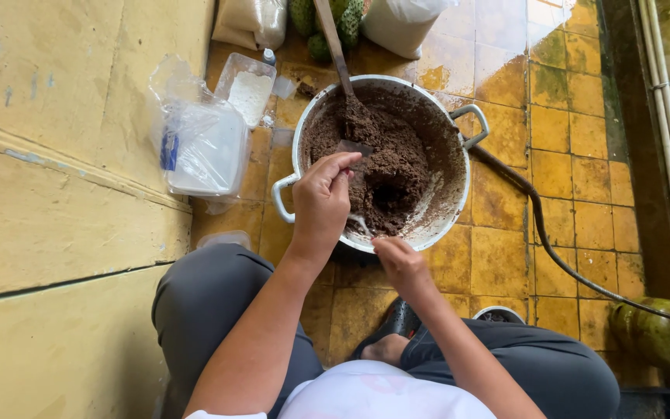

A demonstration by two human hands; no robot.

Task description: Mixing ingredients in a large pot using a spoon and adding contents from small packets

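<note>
1. While I squat on the yellow tiled floor [583, 132], the big metal pot [459, 167] sits right between my knees, near enough that both arms reach it without stretching.
2. My left hand [321, 203] is curled over the near rim, fingers closed around a small flat scoop [353, 147] whose edge sticks out above the brown, crumbly mixture [385, 159]; that grip keeps the blade angled down into the mass.
3. My right hand [401, 262] rests at the near edge of the pot with fingers bunched together; whether it pinches anything I cannot tell.
4. A wooden stirring stick [331, 39] leans in the mixture at the far side, propped against the rim so its handle stays clean.
5. To my left stand lidded plastic containers [207, 155] in a clear bag, and an open tub [248, 89] of white powder, beside the pot.
6. A dark hose [552, 248] trails across the tiles to my right.
</note>
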